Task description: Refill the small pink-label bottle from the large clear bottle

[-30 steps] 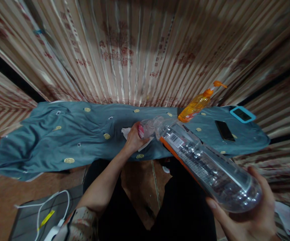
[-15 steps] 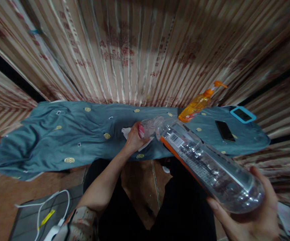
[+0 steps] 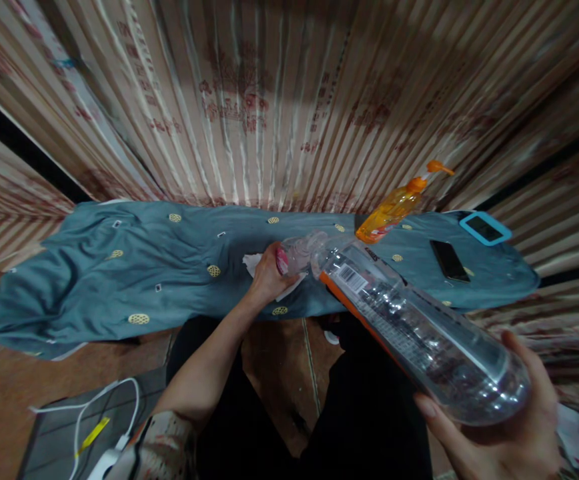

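Plastic bottles (image 3: 419,340), two, one per hand (image 3: 517,437); one pump bottle (image 3: 388,215).

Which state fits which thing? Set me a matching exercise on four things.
Things:
1. large clear plastic bottle
2. small clear plastic container with pink band
3. amber pump bottle with orange top
4. black rectangular phone

States:
A. lying flat near the blue-framed rectangular display
B. gripped by the left hand
C. base held in the right hand
D. standing on the patterned teal cloth

Pairs: 1-C, 2-B, 3-D, 4-A
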Motion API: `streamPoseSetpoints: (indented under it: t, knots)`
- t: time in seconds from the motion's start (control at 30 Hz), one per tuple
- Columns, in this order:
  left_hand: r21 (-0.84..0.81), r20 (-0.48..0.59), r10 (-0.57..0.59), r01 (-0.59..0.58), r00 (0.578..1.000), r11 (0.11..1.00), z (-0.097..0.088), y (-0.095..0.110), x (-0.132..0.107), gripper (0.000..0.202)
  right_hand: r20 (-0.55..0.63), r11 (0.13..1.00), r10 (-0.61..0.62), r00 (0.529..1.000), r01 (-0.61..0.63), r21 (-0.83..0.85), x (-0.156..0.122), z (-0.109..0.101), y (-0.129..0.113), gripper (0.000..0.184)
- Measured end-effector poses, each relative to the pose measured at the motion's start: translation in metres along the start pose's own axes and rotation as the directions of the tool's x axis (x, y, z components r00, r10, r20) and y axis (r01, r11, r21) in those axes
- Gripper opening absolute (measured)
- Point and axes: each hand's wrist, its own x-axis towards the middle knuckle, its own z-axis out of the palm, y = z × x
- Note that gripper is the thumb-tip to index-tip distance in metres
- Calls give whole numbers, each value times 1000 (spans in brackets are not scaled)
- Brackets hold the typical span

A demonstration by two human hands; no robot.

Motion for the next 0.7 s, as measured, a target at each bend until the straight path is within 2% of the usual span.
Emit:
streamPoseSetpoints:
  t: [0.27, 0.4, 0.7]
  knots:
    - [10, 10, -15, 14, 1000, 1000, -1, 2, 0, 88, 77, 997, -42, 996, 47, -58, 0, -9, 12, 122]
    - [8, 1, 8, -8, 1000, 1000, 0, 1, 0, 88, 45, 991, -97, 994, 101, -87, 3, -7, 7, 120]
    - [12, 2, -1, 1, 1000, 1000, 0, 0, 0, 89, 22, 999, -30, 999, 31, -30, 5, -3, -2, 110]
